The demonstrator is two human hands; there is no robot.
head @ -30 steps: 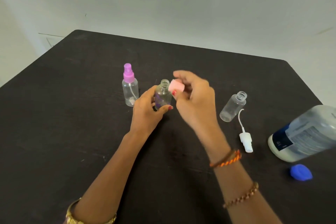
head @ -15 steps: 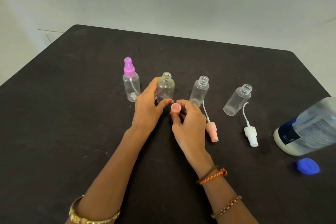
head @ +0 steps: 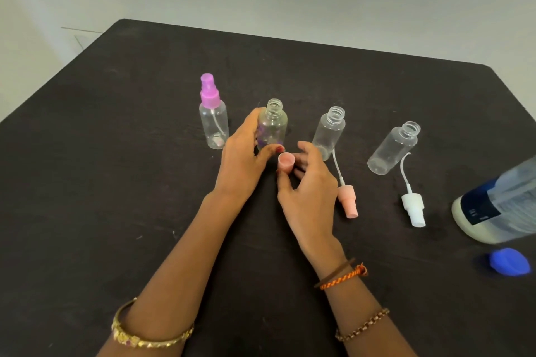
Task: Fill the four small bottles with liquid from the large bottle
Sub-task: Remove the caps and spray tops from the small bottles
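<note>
Left hand (head: 243,159) wraps the second small bottle (head: 272,127), upright, mouth open upward; our right hand (head: 307,191) pinches a pink cap (head: 286,162) just beside it. We judge these clear plastic bottles light, stiff and tippy: hold at mid-body. Large bottle (head: 499,206) stands at the table's (head: 116,153) right edge, its long axis tilted in view.

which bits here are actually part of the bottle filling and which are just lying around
Job: four small bottles; large bottle; left hand gripping the second bottle.

Lying about: pink cap in right hand, pink sprayer, white sprayer, blue cap.
</note>
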